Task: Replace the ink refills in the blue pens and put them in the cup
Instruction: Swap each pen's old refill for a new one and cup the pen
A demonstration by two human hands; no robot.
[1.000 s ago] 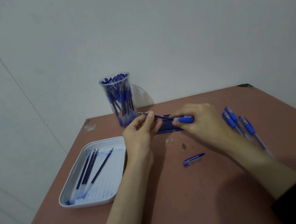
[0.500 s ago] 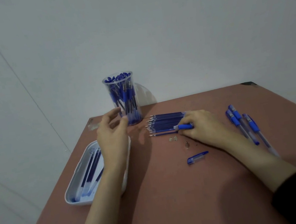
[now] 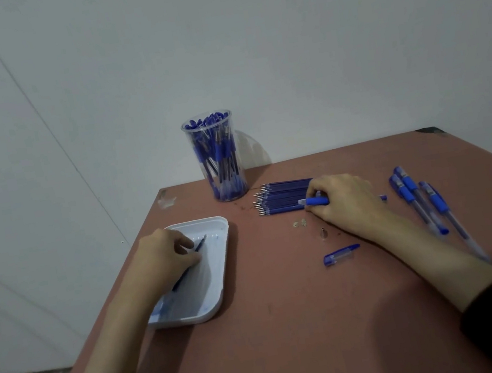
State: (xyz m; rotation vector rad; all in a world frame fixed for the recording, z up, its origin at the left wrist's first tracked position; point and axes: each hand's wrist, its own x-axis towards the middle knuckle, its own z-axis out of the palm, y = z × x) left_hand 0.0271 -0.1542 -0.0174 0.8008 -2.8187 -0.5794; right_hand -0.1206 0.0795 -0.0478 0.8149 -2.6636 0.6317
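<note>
Plain grey walls meet behind a reddish-brown table pushed into the corner. At the table's far edge stands a clear cup, upright and packed with blue pens. Just right of the cup lies a row of blue refills, side by side, metal tips pointing left.

Right hand rests on the right end of that row, fingers curled together and clamped on a pen barrel with a blue grip, held level over the refills. Three more pens lie loose at the far right, well apart from the cup. A blue pen cap lies alone near the middle of the table, and a small metal tip sits between it and the refills. Pale scraps lie just below the row.

Left hand is lowered into a white tray near the left edge, palm down. Its fingers are bent and loosely apart above a used refill; whether they touch it cannot be told. Tray contents under the hand are blurred.
</note>
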